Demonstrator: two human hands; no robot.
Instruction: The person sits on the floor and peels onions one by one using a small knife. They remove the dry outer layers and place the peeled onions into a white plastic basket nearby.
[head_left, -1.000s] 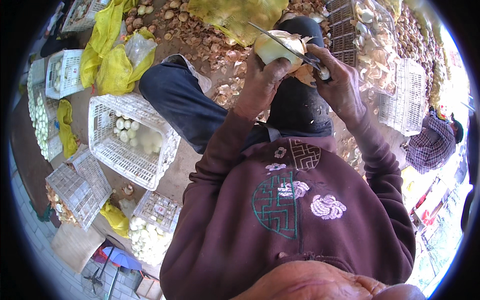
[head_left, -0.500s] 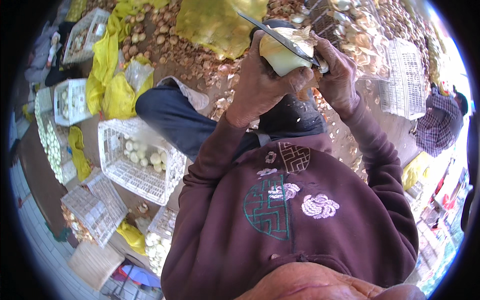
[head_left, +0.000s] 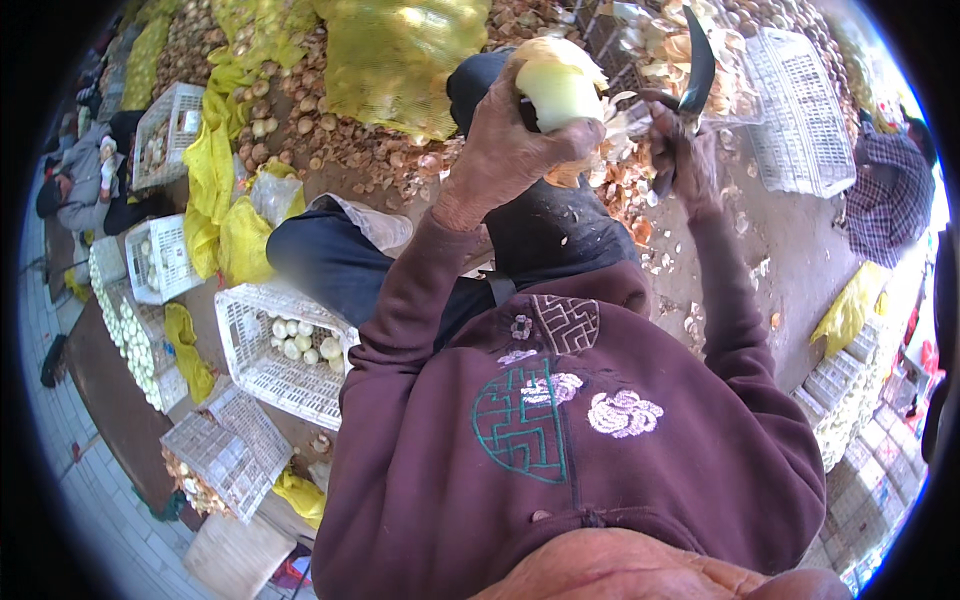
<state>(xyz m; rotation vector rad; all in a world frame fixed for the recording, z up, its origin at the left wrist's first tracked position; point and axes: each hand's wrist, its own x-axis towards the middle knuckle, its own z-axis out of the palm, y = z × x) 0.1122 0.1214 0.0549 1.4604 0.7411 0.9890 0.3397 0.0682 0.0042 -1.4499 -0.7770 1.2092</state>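
Head view: left hand (head_left: 510, 140) clenched around a pale peeled onion (head_left: 558, 85) at upper centre of the frame. Right hand (head_left: 680, 150) just right of it, apart from the onion, gripped on a curved dark knife (head_left: 697, 70) pointing up. Loose onion skins (head_left: 620, 175) below between both hands. White crate (head_left: 285, 355) with peeled onions at centre left; yellow mesh sack (head_left: 400, 55) at top.
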